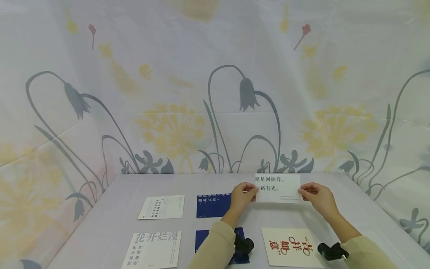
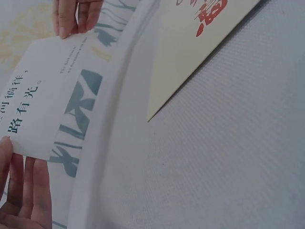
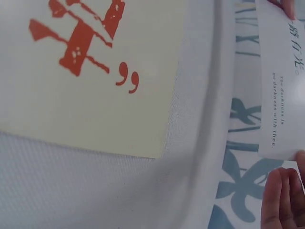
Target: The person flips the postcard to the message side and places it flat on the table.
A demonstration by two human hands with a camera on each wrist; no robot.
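Observation:
A white postcard [image 1: 281, 189] with dark printed characters is held up above the far part of the table. My left hand [image 1: 240, 200] pinches its left edge, thumb in front and fingers behind. On the opposite short edge, my right hand [image 1: 319, 198] pinches it the same way. The left wrist view shows the card [image 2: 45, 102] stretched between both hands. Small English print on its lower part is readable in the right wrist view, where the right hand's fingers [image 3: 281, 200] lie at its lower edge. Below the card lies a cream postcard [image 1: 290, 247] with red characters.
Two blue cards [image 1: 211, 207] lie in the middle column, the nearer one [image 1: 201, 239] partly covered by my left sleeve. Two white cards, a farther one [image 1: 173, 213] and a nearer one [image 1: 164, 256], lie at left. A flower-print curtain [image 1: 215, 45] stands behind the table.

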